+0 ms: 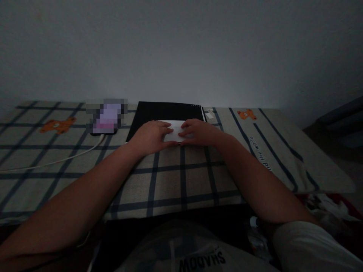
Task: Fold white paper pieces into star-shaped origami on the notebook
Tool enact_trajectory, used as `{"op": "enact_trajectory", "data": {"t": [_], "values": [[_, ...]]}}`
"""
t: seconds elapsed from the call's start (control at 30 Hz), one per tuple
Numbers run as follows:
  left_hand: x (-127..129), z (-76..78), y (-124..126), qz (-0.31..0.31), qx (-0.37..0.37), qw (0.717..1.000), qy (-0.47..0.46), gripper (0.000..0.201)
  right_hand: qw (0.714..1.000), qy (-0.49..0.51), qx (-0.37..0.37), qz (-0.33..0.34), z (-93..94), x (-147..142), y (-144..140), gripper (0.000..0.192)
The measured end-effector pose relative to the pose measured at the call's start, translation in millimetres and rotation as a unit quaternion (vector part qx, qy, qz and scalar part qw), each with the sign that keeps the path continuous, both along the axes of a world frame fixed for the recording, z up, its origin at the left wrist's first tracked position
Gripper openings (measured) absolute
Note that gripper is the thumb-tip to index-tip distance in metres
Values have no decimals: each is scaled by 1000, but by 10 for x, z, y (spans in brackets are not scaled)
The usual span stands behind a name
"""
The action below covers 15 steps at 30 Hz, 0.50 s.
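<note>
A small white piece of paper (176, 127) lies over the front part of a flat black board or folder (167, 110). My left hand (151, 136) is on the paper's left side, fingers curved over it and thumb along the front edge. From the right, my right hand (198, 132) holds the paper in the same way, its fingers bent and its thumb near the left thumb. Between the two sets of fingertips a strip of white shows. The paper's outer ends are hidden under my hands.
A phone (106, 118) with a blurred screen lies at the left, its white cable (70, 155) running off left. Checked cloth (170, 181) covers the table. A white scrap (210, 113) sits right of the board. A wall (181, 53) stands behind; a plastic bottle (256, 238) is below the table.
</note>
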<state>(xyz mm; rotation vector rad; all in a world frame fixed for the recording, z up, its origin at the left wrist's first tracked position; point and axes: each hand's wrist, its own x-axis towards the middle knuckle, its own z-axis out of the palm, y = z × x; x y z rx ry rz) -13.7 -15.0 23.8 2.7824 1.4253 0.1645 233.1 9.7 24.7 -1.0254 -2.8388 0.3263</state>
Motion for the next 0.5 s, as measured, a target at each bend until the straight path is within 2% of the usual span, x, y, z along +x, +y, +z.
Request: {"op": "enact_trajectory", "data": {"t": [0.23, 0.5], "values": [[-20, -7, 6, 23, -21, 999, -43, 50, 999, 38, -11, 1, 8, 16, 38, 35], [-60, -51, 64, 80, -22, 992, -91, 39, 994, 85, -14, -65, -92, 42, 160, 35]]}}
